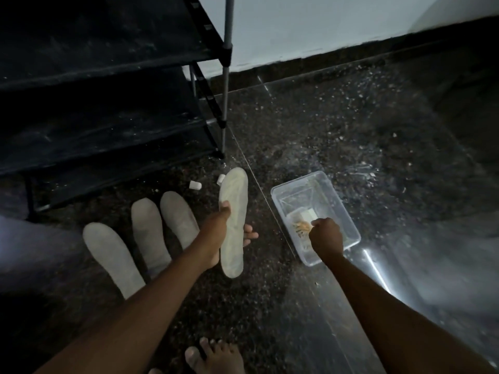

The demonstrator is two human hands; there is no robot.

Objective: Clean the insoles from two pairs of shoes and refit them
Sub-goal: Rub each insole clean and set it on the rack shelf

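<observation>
My left hand (216, 233) holds a pale grey insole (234, 201) upright above the floor, thumb on its face and fingers behind it. Three more pale insoles (113, 255) (148, 228) (178, 217) lie side by side on the dark floor to its left. My right hand (325, 234) is closed over something brownish, blurred, inside a clear plastic tub (280, 194) that also holds a white block (307, 213). What the right hand grips is too blurred to name.
A black shoe rack (108, 76) with metal poles stands at the upper left against a white wall. Two small white caps (195, 185) (221, 179) lie on the speckled floor near it. My bare foot (216, 357) shows at the bottom edge.
</observation>
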